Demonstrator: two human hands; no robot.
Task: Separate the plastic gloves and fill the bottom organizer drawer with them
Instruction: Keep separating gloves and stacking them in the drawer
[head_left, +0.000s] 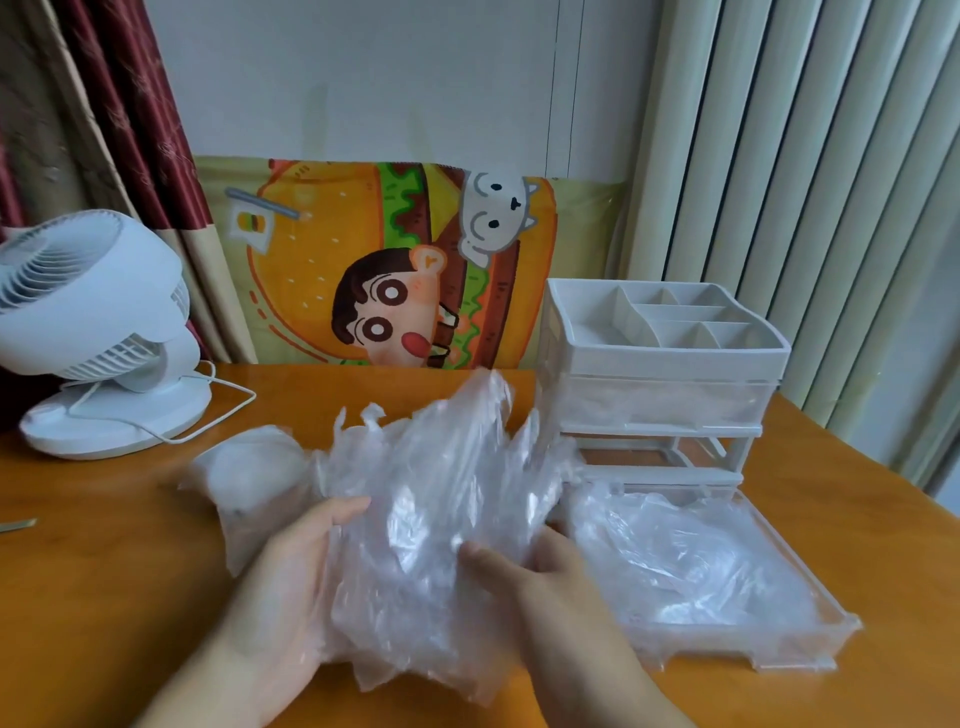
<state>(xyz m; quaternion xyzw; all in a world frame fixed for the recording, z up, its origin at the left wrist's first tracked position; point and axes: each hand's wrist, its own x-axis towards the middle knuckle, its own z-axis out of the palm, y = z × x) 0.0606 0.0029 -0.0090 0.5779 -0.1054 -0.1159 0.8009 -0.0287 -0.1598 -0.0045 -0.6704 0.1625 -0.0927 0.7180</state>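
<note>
Two bare hands work a crumpled mass of clear plastic gloves (431, 499) above an orange wooden table (114, 561). The left hand (291, 577) lies under and against the bundle's left side, fingers nearly straight and loosely spread, the thumb resting along the film's edge; it supports the plastic rather than clamps it. The right hand (540, 577) comes in from the lower right, its fingers curled into the bundle's middle and pinching a fold of film, though the fingertips are partly veiled by the plastic.

The bundle hangs between the two hands, its ragged top reaching up in front of the white organizer (660, 374), its lower edge trailing down to the table near the camera. A further wad of gloves (249, 467) lies on the table just left of the held mass.

To the right, the bottom drawer (810, 644) is pulled fully out onto the table and already holds a layer of loose gloves (691, 561). It sits just beside the right hand. The upper drawer (670, 405) is closed.

A white desk fan (98, 332) stands at the far left, and a cartoon burger cushion (395, 260) leans against the wall.
</note>
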